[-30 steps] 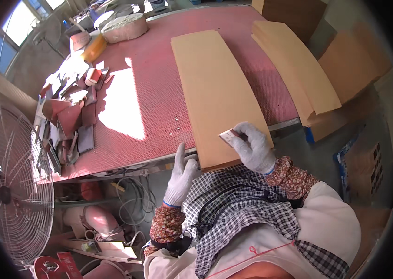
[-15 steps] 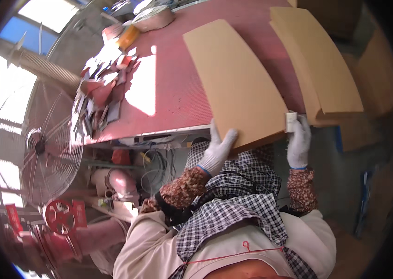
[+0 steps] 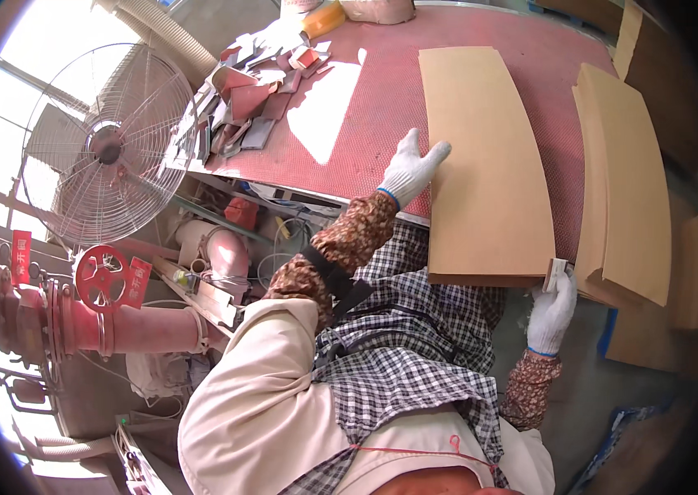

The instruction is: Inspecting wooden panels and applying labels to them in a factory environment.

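A long tan board (image 3: 489, 165) lies on the red tabletop, its near end reaching past the table edge toward my checked apron. My left hand (image 3: 415, 167), in a white knitted glove, is beside the board's left edge with thumb and fingers spread. Its thumb is near or touching that edge; which one I cannot tell. At the near right corner, my gloved right hand (image 3: 553, 313) grips a small pale rectangular block (image 3: 557, 274) held up against the board. The fingers of that hand are partly hidden behind the block.
Right of the board sits a stack of similar tan boards (image 3: 625, 181). Scraps of sanding material (image 3: 254, 99) are heaped on the table's far left. A caged fan (image 3: 108, 144) and red pipes with a valve wheel (image 3: 102, 278) stand at the left.
My left hand has left the board's near end and shifted farther up along its left edge, fingers spreading. My right hand keeps the block at the near right corner. The whole view has turned.
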A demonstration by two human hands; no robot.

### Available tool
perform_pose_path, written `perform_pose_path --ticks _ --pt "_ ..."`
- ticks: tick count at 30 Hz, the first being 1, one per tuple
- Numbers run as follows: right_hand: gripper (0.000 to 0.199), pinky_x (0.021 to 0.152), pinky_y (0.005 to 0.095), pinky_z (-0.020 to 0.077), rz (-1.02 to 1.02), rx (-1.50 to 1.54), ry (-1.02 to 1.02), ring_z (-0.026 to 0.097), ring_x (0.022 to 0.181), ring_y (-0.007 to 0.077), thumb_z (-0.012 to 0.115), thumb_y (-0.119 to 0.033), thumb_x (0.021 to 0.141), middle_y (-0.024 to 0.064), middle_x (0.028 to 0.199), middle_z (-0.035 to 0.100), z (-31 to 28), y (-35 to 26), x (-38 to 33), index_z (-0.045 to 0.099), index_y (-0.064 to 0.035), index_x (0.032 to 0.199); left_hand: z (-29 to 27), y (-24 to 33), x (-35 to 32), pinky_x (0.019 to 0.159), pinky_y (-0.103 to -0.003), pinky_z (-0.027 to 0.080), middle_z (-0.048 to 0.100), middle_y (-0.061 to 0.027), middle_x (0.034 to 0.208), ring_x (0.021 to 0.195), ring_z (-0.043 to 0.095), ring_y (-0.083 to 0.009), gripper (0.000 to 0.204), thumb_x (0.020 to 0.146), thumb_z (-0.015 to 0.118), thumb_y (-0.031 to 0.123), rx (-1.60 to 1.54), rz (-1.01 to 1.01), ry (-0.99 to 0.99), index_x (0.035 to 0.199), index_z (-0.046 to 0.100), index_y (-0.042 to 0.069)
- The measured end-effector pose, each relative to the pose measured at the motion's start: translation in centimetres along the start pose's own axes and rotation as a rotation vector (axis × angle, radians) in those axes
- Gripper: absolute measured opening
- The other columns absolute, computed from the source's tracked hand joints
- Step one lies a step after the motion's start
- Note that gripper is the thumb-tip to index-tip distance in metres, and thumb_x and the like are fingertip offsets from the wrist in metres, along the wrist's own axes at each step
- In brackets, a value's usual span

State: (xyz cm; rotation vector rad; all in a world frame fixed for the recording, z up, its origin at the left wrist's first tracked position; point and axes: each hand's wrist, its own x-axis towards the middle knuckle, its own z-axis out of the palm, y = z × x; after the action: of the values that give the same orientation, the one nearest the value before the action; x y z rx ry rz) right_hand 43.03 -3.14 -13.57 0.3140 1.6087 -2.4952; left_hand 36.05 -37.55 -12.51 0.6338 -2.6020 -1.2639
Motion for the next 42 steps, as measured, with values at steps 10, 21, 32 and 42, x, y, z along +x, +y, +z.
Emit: perform_pose_path --ticks 10,21,32,42 --pt "0.026 0.099 0.0360 0.0448 0.008 0.060 0.125 0.057 0.110 0.0129 0.050 -0.030 0.101 0.0018 0.112 0.060 0.5 -0.8 -1.8 0.059 -0.0083 0.114 1.2 4.1 0.2 0.107 -0.041 0.048 0.059 -0.0253 0.138 0.125 0.060 -0.0361 0.087 0.082 0.073 0.037 -0.360 -0.168 -0.123 0.151 0.036 0.000" --pt "0.024 0.092 0.0356 0.0495 -0.026 0.179 0.321 0.059 0.102 0.0147 0.046 -0.023 0.104 0.0034 0.106 0.060 2.9 2.8 -4.5 0.059 -0.0065 0.115 4.1 1.7 3.6 0.100 -0.040 0.051 0.065 -0.0202 0.125 0.115 0.064 -0.0294 0.064 0.086 0.071 0.028 -0.369 0.007 -0.224 0.140 0.048 0.000" --pt "0.020 0.069 0.0401 0.0520 -0.319 -1.248 0.297 0.064 0.072 0.0258 0.061 -0.023 0.100 0.0115 0.086 0.065 0.2 0.5 -1.8 0.063 -0.0037 0.105 9.8 -0.2 5.0 0.111 -0.045 0.044 0.051 -0.0273 0.145 0.132 0.053 -0.0439 0.086 0.079 0.074 0.031 -0.252 -0.073 -0.117 0.151 0.041 -0.002" --pt "0.030 0.077 0.0474 0.0547 -0.095 -1.477 0.232 0.071 0.088 0.0390 0.060 -0.033 0.102 0.0183 0.094 0.072 0.8 -1.8 -1.9 0.063 -0.0069 0.116 11.3 1.0 7.2 0.090 -0.034 0.054 0.066 -0.0171 0.116 0.103 0.065 -0.0226 0.061 0.086 0.072 0.020 -0.587 0.056 -0.096 0.136 0.052 -0.009"
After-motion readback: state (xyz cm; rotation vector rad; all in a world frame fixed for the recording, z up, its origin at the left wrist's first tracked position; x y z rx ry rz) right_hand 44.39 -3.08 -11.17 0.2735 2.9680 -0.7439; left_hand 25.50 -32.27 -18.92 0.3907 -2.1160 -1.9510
